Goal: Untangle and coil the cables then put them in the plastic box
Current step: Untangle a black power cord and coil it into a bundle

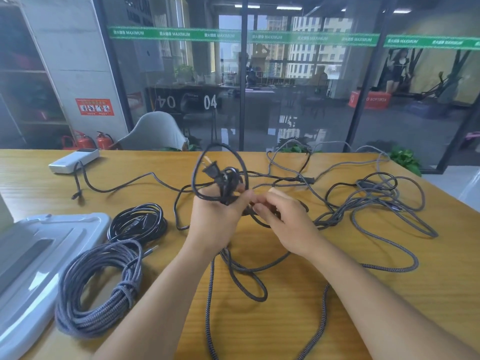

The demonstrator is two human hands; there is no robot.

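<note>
Wood-grain table [337, 320] under you, two finished coils at your left: one grey braided coil [96, 289] near the front edge, one black coil [137, 222] just behind it, touching. Both lie on the table beside the plastic box lid [44, 255] at the left edge; whether anything is in the box you cannot tell. Your left hand [218, 219] is raised, fingers curled round a small black bundle [226, 185] with a two-pin plug [211, 168] sticking up and one loop arching above. Your right hand [280, 216] pinches a dark cable just beside it. Loose tangle [376, 203] sprawls over the right half, reaching the far edge. One white power bank [74, 161] sits far left, a thin cable running from it. Bare wood lies between your forearms and along the front right.
</note>
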